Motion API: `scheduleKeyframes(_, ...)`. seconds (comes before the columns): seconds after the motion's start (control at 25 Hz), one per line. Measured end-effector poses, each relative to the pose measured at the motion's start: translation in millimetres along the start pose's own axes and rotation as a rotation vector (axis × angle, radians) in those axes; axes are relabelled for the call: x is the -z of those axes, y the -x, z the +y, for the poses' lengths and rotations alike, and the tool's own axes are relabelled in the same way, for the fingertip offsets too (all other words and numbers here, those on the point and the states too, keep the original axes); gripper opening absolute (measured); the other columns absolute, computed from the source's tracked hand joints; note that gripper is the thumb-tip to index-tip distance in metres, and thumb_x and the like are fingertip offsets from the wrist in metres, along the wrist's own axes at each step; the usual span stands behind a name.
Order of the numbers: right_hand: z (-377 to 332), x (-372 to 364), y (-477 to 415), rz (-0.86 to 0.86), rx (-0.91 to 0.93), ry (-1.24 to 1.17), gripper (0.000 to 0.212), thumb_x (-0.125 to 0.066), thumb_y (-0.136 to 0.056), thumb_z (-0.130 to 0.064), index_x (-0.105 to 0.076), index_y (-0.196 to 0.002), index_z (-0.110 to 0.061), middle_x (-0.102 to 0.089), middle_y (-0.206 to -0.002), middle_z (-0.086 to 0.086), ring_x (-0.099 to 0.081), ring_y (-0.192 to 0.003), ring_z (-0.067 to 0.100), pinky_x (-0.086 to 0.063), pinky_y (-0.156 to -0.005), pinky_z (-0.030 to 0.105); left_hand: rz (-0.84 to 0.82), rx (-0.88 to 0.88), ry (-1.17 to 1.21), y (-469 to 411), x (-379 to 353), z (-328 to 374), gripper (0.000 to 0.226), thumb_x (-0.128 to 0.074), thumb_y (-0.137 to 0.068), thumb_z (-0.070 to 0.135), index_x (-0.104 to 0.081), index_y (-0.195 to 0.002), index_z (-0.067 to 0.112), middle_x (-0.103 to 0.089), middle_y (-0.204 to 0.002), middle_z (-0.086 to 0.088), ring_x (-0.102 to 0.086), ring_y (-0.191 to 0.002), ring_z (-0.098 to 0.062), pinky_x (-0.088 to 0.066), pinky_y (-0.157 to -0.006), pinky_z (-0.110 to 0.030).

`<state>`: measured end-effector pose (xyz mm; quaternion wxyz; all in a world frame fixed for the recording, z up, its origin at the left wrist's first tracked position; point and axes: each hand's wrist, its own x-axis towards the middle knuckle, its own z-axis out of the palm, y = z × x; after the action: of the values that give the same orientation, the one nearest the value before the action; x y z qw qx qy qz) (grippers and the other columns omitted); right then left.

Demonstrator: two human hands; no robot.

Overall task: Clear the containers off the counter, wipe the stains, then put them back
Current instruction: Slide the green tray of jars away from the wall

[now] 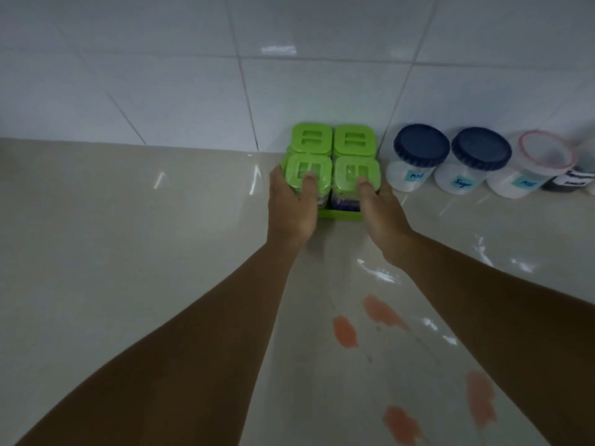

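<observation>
Several green-lidded square jars (333, 141) stand in a green tray (341, 215) against the tiled wall. My left hand (291, 204) grips the tray set's left side, thumb on the front left lid. My right hand (381, 209) grips the right side, thumb on the front right lid. To the right stand two blue-lidded jars (421, 146) (481, 152), a jar with a pink-rimmed clear lid (544, 152) and a dark labelled jar (570, 181). Orange-red stains (345, 331) (383, 312) (481, 397) (402, 424) mark the beige counter (128, 252) near me.
White wall tiles (289, 75) rise directly behind the jars. White powdery smears (376, 272) lie on the counter between the tray and the stains. A broad stretch of counter spreads to the left of the tray.
</observation>
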<state>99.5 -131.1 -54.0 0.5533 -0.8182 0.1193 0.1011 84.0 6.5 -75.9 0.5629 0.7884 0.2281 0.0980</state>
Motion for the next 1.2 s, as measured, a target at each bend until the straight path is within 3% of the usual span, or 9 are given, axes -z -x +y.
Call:
scheduleKeyframes(0.12, 5.7, -6.0, -6.8, 0.021, -0.01, -0.166, 0.039, -0.044, -0.107, -0.03, -0.045, -0.145, -0.02, -0.054, -0.115, -0.01, -0.054, -0.104, 0.006, -0.037, -0.086, 0.017, 0.042, -0.007, 0.077, -4.0, -6.2, -5.3, 0.05, -0.051, -0.098, 0.043, -0.043, -0.139, 0.016, -0.06, -0.122, 0.001, -0.058, -0.114, -0.019, -0.046, -0.104, -0.037)
scheduleKeyframes(0.24, 4.4, -8.0, -6.6, 0.048, -0.021, -0.287, 0.037, -0.051, -0.104, -0.024, -0.05, -0.14, -0.019, -0.055, -0.106, -0.016, -0.051, -0.087, -0.004, -0.038, -0.074, 0.012, 0.039, -0.028, 0.13, -8.1, -8.6, -11.1, 0.065, -0.048, -0.088, 0.054, -0.043, -0.135, 0.011, -0.055, -0.125, -0.008, -0.055, -0.121, -0.025, -0.045, -0.107, -0.048)
scheduleKeyframes(0.4, 2.2, -1.0, -5.3, 0.074, -0.033, -0.385, 0.053, -0.072, -0.084, -0.02, -0.06, -0.135, -0.017, -0.074, -0.109, -0.004, -0.071, -0.1, 0.013, -0.057, -0.096, 0.038, -0.005, 0.014, 0.188, -8.9, -5.3, -23.9, 0.077, -0.045, -0.078, 0.066, -0.038, -0.137, 0.017, -0.054, -0.133, -0.011, -0.053, -0.127, -0.028, -0.043, -0.11, -0.053)
scheduleKeyframes(0.56, 6.0, 2.4, 11.4, 0.048, -0.023, -0.459, 0.048, -0.077, -0.083, -0.011, -0.062, -0.129, -0.015, -0.076, -0.1, -0.008, -0.073, -0.095, 0.01, -0.056, -0.1, 0.037, 0.015, 0.011, 0.25, 12.9, 13.2, -21.1, 0.069, -0.048, -0.079, 0.062, -0.042, -0.134, 0.022, -0.058, -0.132, -0.009, -0.057, -0.123, -0.024, -0.044, -0.109, -0.052)
scheduleKeyframes(0.68, 13.8, -1.1, 35.5, -0.074, -0.079, -0.487, 0.08, -0.089, -0.064, -0.029, -0.058, -0.135, -0.01, -0.076, -0.111, -0.002, -0.073, -0.103, 0.015, -0.051, -0.107, 0.045, 0.08, 0.001, 0.283, 35.1, 35.7, -20.2, 0.053, -0.049, -0.08, 0.057, -0.049, -0.125, 0.029, -0.063, -0.125, -0.004, -0.061, -0.117, -0.02, -0.047, -0.106, -0.049)
scheduleKeyframes(0.72, 16.6, -2.4, 44.5, -0.112, -0.08, -0.485, 0.081, -0.09, -0.059, -0.032, -0.062, -0.132, -0.009, -0.077, -0.112, 0.002, -0.073, -0.106, 0.019, -0.05, -0.108, 0.047, 0.105, 0.006, 0.287, 43.5, 43.7, -21.5, 0.049, -0.049, -0.081, 0.055, -0.05, -0.123, 0.03, -0.064, -0.123, -0.002, -0.062, -0.116, -0.019, -0.048, -0.105, -0.049)
scheduleKeyframes(0.88, 26.0, -17.7, 83.4, -0.234, -0.04, -0.515, 0.048, -0.088, -0.071, -0.02, -0.074, -0.116, -0.011, -0.078, -0.109, 0.006, -0.074, -0.106, 0.024, -0.052, -0.106, 0.047, 0.196, 0.027, 0.35, 75.6, 76.2, -36.3, 0.038, -0.051, -0.089, 0.042, -0.053, -0.123, 0.026, -0.066, -0.115, 0.003, -0.064, -0.108, -0.015, -0.052, -0.099, -0.04)
scheduleKeyframes(1.04, 30.6, -45.1, 116.8, -0.295, -0.014, -0.555, 0.04, -0.083, -0.081, -0.01, -0.072, -0.119, -0.01, -0.078, -0.11, 0.008, -0.074, -0.107, 0.024, -0.054, -0.102, 0.042, 0.277, 0.036, 0.378, 97.5, 112.3, -53.5, 0.033, -0.05, -0.092, 0.034, -0.054, -0.123, 0.023, -0.065, -0.111, 0.007, -0.063, -0.104, -0.01, -0.051, -0.096, -0.033)
scheduleKeyframes(1.2, 35.9, -74.7, 141.5, -0.387, -0.025, -0.556, 0.039, -0.08, -0.084, -0.016, -0.07, -0.121, -0.01, -0.077, -0.112, 0.01, -0.072, -0.111, 0.026, -0.054, -0.103, 0.043, 0.37, 0.084, 0.353, 112.1, 149.8, -73.3, 0.029, -0.051, -0.093, 0.032, -0.056, -0.121, 0.024, -0.066, -0.102, 0.016, -0.063, -0.096, -0.003, -0.05, -0.093, -0.03)
